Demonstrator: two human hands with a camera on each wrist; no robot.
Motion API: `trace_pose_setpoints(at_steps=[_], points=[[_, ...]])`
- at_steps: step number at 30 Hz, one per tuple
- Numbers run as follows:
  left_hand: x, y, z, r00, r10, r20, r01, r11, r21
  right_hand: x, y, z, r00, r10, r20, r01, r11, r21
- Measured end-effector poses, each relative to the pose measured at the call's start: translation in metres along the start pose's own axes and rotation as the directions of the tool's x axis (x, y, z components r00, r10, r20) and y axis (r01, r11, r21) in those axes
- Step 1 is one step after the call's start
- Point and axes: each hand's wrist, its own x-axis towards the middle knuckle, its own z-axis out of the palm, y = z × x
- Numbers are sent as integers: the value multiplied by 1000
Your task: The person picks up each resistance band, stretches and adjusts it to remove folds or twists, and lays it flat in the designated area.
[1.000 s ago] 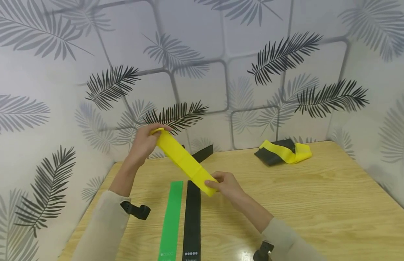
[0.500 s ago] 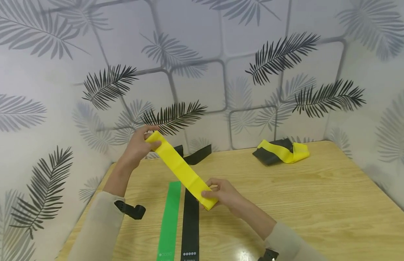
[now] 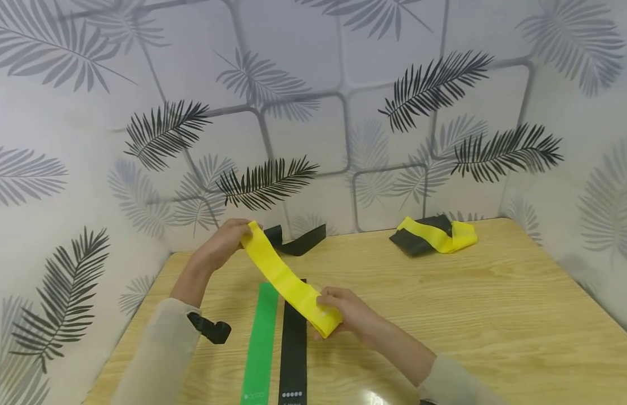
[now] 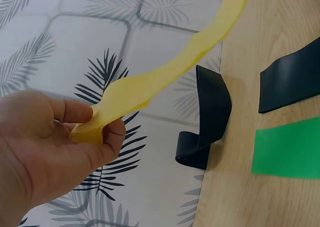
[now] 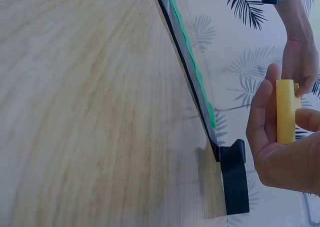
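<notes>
A yellow resistance band (image 3: 280,275) stretches slantwise between both hands above the table, sagging slightly. My left hand (image 3: 226,242) pinches its upper far end between thumb and fingers, which the left wrist view shows closely at the yellow band (image 4: 150,89). Lower and nearer, my right hand (image 3: 351,312) grips the other end, thumb on top and fingers beneath. In the right wrist view the band's folded end (image 5: 286,112) stands between thumb and fingers. Below the band, a green resistance band (image 3: 260,343) and a black resistance band (image 3: 294,349) lie side by side, printed with small circles.
A curled black band (image 3: 305,242) sits at the table's back edge against the patterned wall (image 3: 303,135). Farther right, a crumpled black and yellow band pile (image 3: 434,235) rests near the back of the wooden table (image 3: 470,315).
My left hand has come down, and my right hand has dropped slightly nearer. The yellow band has gone from taut and straight to slightly sagging. The bands on the table have stayed put.
</notes>
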Motion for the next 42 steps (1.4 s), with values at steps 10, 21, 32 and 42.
trace_pose_setpoints(at_steps=[10, 21, 32, 42], points=[[11, -5, 21, 996, 31, -87, -27, 999, 41, -21, 6, -7, 997, 72, 22, -71, 996, -46], [17, -14, 41, 984, 87, -154, -81, 996, 47, -51, 19, -19, 984, 127, 125, -117, 989, -87], [26, -29, 85, 996, 63, -69, -63, 998, 14, -75, 31, -10, 949, 246, 199, -216, 963, -162], [29, -42, 122, 996, 83, -34, -80, 993, 83, -83, 42, 2, 943, 279, 183, -255, 956, -143]])
